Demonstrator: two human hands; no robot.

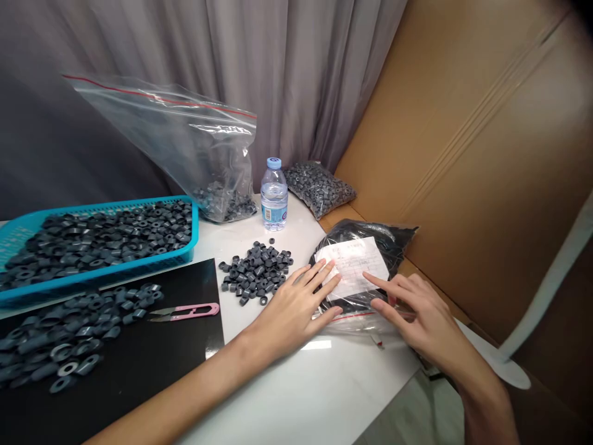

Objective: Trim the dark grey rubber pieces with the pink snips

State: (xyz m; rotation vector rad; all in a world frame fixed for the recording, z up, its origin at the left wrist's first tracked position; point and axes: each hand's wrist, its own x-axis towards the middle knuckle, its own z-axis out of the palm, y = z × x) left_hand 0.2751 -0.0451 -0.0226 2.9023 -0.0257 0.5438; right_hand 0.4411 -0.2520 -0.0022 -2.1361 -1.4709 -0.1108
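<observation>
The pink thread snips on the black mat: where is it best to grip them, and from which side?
Probably the pink handle loop of the thread snips, from the right and above. They lie flat on the black mat, blades pointing left toward the loose grey rings; the loop end is blunt and lies nearest the left hand.

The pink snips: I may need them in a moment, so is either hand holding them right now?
No, the pink snips lie alone on the black mat, while the left hand and right hand rest on the labelled bag.

Turquoise basket, pink snips, grey rings, white label, black mat
</observation>
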